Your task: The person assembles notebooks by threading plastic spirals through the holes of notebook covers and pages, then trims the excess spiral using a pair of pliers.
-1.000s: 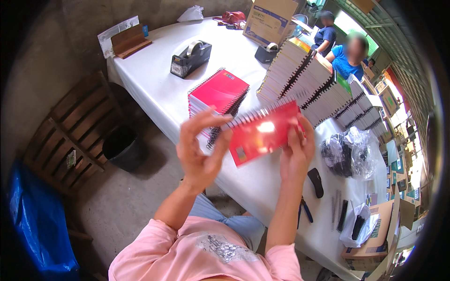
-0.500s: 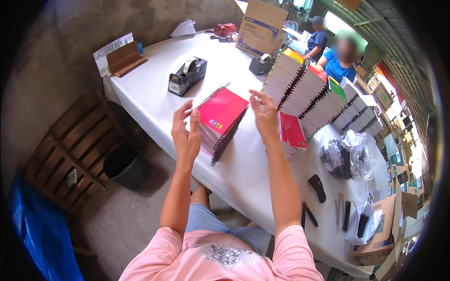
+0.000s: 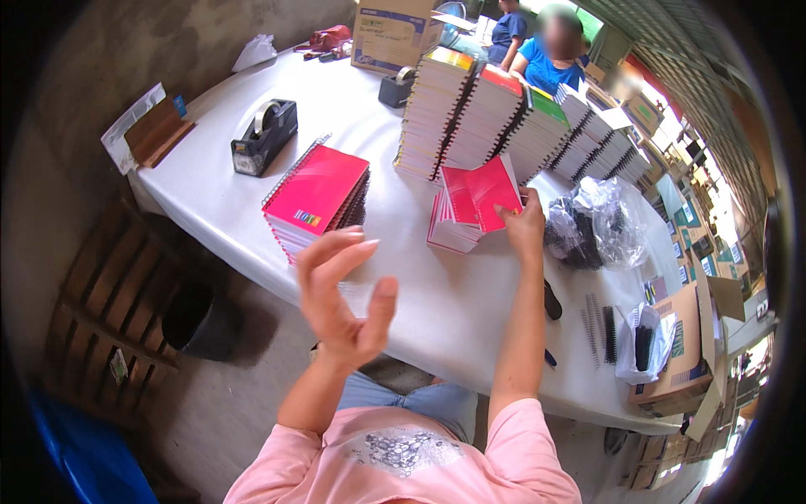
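My right hand (image 3: 524,225) grips a red-covered booklet (image 3: 494,191) by its right edge, thumb on the cover. The booklet is tilted up over a short stack of unbound red booklets (image 3: 453,228). Raised above the table's front edge, my left hand (image 3: 340,307) has its fingers spread and holds nothing. Just beyond it sits a stack of red spiral-bound notebooks (image 3: 321,186), with coils along both sides of the pile.
Tall stacks of bound books (image 3: 483,105) stand behind the booklets. Tape dispensers (image 3: 265,139), clear plastic bags of black coils (image 3: 598,227), loose coils (image 3: 610,334) and a cardboard box (image 3: 676,353) are around the white table (image 3: 403,294). Two people stand across it.
My right hand has moved right from the bound notebooks to the unbound stack and taken hold of a booklet. My left hand has drawn back from the notebooks. The view has shifted right.
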### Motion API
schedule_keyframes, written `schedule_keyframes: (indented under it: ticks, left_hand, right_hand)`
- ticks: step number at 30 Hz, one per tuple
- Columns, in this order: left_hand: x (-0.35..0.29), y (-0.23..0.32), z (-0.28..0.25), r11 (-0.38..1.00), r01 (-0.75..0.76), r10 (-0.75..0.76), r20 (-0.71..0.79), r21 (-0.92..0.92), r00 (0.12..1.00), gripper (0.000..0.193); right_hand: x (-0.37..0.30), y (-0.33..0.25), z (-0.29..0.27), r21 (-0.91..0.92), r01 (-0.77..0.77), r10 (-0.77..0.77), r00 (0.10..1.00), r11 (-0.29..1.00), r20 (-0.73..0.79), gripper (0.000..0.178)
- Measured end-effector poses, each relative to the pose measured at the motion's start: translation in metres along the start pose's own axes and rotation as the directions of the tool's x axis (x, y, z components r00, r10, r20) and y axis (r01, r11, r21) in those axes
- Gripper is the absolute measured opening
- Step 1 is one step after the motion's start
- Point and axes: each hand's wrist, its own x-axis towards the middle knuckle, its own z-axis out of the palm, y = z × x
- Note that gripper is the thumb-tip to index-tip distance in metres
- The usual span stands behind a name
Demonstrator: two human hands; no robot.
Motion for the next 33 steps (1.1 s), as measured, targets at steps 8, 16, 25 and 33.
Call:
schedule_keyframes:
  ticks: [8, 16, 25, 33]
  left_hand:
    - [-0.036, -0.023, 0.073, 0.439, 0.715, -0.544, 0.472, -0.544, 0.693, 0.029]
    - [-0.041, -0.019, 0.05, 0.944, -0.167, -0.166, 0.844, 0.286, 0.509, 0.027]
    - [-0.114, -0.019, 0.082, 0.884, -0.1, -0.139, 0.461, 0.456, 0.876, 0.053]
    - [-0.115, -0.025, 0.097, 0.892, -0.075, -0.142, 0.435, 0.445, 0.889, 0.049]
  right_hand:
    - [-0.124, -0.049, -0.044, 0.604, -0.026, -0.148, 0.96, 0.796, 0.236, 0.052]
    - [-0.117, 0.14, -0.183, -0.726, -0.415, 0.372, 0.899, 0.548, -0.233, 0.07]
    - [-0.116, 0.227, -0.192, -0.75, -0.105, 0.237, 0.969, 0.653, 0.07, 0.022]
    - [-0.104, 0.166, -0.213, -0.628, -0.091, 0.109, 0.994, 0.773, -0.01, 0.04]
